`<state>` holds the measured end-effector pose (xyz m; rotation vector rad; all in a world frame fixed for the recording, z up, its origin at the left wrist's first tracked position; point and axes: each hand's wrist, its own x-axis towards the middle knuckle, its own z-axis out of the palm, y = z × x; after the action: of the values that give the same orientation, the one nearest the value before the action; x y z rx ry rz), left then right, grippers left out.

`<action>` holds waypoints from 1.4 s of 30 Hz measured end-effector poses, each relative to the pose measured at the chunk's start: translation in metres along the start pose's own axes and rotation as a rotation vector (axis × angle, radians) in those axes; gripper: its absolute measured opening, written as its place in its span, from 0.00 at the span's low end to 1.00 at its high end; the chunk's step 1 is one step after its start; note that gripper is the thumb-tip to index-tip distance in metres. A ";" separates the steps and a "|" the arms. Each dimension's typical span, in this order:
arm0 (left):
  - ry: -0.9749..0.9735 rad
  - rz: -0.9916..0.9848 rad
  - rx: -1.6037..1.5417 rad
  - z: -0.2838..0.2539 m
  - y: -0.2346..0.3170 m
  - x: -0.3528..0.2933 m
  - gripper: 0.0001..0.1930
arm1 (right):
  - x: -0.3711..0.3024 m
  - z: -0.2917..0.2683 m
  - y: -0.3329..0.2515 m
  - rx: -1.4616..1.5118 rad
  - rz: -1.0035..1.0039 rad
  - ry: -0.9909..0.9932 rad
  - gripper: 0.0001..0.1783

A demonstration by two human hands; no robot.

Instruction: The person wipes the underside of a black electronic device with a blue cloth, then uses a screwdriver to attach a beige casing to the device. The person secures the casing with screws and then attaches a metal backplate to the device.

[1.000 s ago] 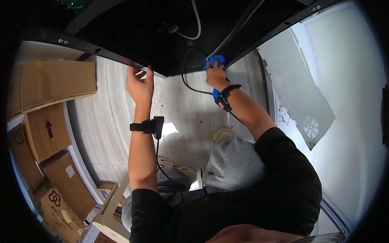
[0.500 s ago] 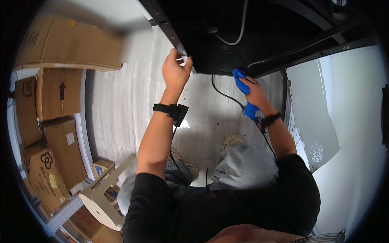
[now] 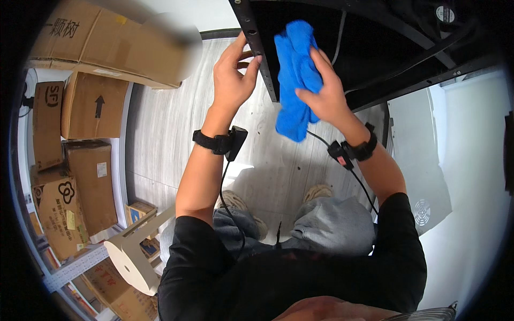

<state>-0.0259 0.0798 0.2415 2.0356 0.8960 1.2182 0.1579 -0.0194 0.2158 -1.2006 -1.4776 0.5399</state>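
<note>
I'm pinching black frame [image 3: 257,41] w/ L hand [image 3: 233,77] — gripping blue cloth [image 3: 294,69] w/ R hand [image 3: 329,93], ideally spreading it flatter.

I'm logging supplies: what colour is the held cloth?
The cloth is bright blue, best in head view.

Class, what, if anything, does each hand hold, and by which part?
Right hand: blue cloth, by its right side, mid-length. Left hand: at the black frame's edge; gripping unclear.
</note>
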 end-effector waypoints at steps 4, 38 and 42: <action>0.013 -0.022 0.023 -0.002 -0.006 -0.004 0.21 | 0.044 0.013 -0.015 -0.072 -0.053 -0.127 0.44; 0.085 -0.133 0.162 0.005 -0.010 -0.006 0.16 | 0.031 0.025 0.020 -0.463 0.064 -0.285 0.37; 0.127 -0.092 0.136 0.007 -0.014 -0.008 0.19 | 0.026 0.023 0.020 -0.710 -0.051 -0.267 0.37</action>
<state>-0.0260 0.0803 0.2241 2.0142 1.1485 1.2787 0.1478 0.0176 0.2044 -1.6693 -2.0130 0.1302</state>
